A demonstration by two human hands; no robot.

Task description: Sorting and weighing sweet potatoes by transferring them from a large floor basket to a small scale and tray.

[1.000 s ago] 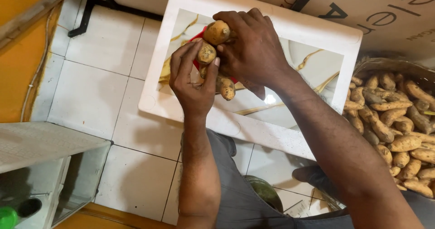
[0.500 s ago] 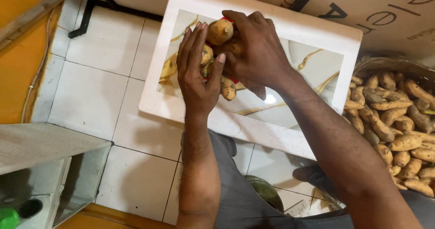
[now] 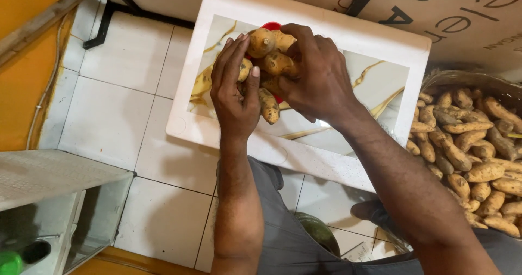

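My left hand [image 3: 235,93] and my right hand [image 3: 318,73] press together around a small heap of tan sweet potatoes [image 3: 271,63]. The heap sits over a red thing [image 3: 270,26], mostly hidden, on a white tray [image 3: 326,27] with a marbled yellow-veined surface. My left palm cups the heap's left side, fingers up. My right hand covers its right side and top, fingers curled on the tubers. One potato [image 3: 269,106] hangs at the bottom between both hands.
A sack of many sweet potatoes [image 3: 473,155] lies at the right. A cardboard box [image 3: 451,14] stands behind the tray. White floor tiles [image 3: 109,122] spread left. A grey shelf unit [image 3: 49,182] and a green object [image 3: 10,261] sit at the lower left.
My left hand has risen and flattened against the heap's left side. My right hand has closed further over the top potatoes, gathering the pile tighter.
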